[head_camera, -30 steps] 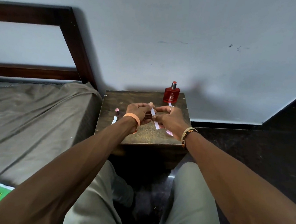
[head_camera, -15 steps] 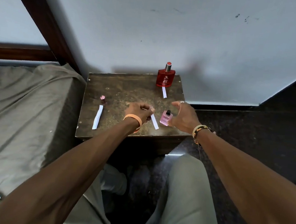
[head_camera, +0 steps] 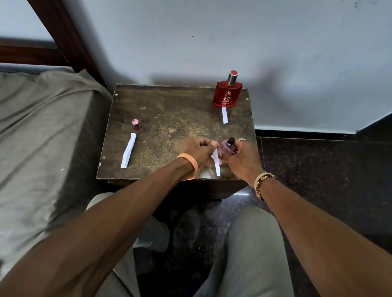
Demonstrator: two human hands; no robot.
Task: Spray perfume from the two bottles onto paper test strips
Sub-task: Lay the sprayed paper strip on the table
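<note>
While the left hand (head_camera: pixel 196 148) pinches a strip (head_camera: pixel 216 163), the right hand (head_camera: pixel 242 158) grips the pink bottle (head_camera: pixel 226 147).

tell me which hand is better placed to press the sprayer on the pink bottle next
Right. The right hand grips the pink bottle, whose black nozzle is uncovered near its fingers. The left hand is occupied pinching the paper strip beside the bottle.

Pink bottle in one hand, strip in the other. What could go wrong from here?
1. The left hand pinches the strip close beside the pink bottle, so spray may wet that hand instead of paper.
2. The right hand grips the bottle near the table's front edge; a slip could drop it to the floor.
</note>
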